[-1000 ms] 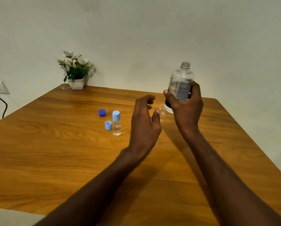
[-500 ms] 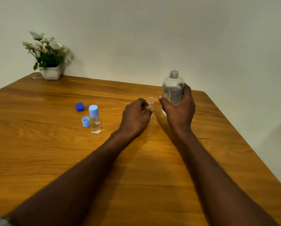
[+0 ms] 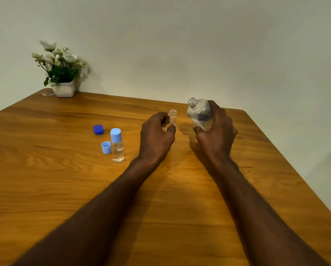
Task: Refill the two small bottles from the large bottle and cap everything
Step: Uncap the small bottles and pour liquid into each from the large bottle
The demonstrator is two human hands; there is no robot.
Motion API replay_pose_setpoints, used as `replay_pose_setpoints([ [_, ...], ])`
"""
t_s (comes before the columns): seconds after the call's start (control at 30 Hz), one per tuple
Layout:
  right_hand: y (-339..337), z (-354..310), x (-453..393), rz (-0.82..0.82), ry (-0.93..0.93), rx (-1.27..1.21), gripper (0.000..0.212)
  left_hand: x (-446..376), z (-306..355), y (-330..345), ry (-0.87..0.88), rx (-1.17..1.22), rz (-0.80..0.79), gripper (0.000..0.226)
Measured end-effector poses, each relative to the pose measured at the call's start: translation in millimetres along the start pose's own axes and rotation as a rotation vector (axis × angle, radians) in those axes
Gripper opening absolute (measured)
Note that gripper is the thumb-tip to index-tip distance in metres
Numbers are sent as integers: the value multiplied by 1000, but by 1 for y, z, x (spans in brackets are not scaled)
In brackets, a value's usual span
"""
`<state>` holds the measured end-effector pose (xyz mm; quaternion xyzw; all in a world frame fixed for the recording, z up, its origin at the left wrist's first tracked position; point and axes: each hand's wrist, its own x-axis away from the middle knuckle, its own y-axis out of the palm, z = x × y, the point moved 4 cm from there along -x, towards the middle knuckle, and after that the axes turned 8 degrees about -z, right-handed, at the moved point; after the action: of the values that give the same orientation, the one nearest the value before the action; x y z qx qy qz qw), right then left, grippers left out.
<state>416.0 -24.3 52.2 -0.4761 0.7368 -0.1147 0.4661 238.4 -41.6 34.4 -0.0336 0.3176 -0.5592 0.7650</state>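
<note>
Now | right hand (image 3: pixel 216 137) grips large bottle (image 3: pixel 200 114), neck tilted left | left hand (image 3: pixel 157 139) apparently pinches upright small bottle (image 3: pixel 172 117)

The light is soft, warm and fairly dim, with no hard highlights. It seems to fall from above and a little behind the viewer: both forearms throw broad, blurred shadows onto the table (image 3: pixel 45 189) ahead of them. The plant (image 3: pixel 60 68) casts a faint shadow on the wall (image 3: pixel 199 45) to its right. The wall darkens toward the corners. Wide-angle bending tilts the table edges. The large bottle (image 3: pixel 200 114) is slightly motion-smeared; the near forearms look soft.
</note>
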Motion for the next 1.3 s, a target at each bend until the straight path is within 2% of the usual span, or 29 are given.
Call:
replay_pose_setpoints([
  [0.2, 2, 0, 0, -19, -38, 46, 80, 1, 2, 0, 52, 21, 17, 39],
  [0.63, 4, 1, -1, -79, -62, 117, 83, 2, 2, 0, 101, 6, 29, 34],
  [1.3, 1, 2, -5, -85, -91, 193, 87, 2, 0, -1, 100, -53, 17, 29],
])
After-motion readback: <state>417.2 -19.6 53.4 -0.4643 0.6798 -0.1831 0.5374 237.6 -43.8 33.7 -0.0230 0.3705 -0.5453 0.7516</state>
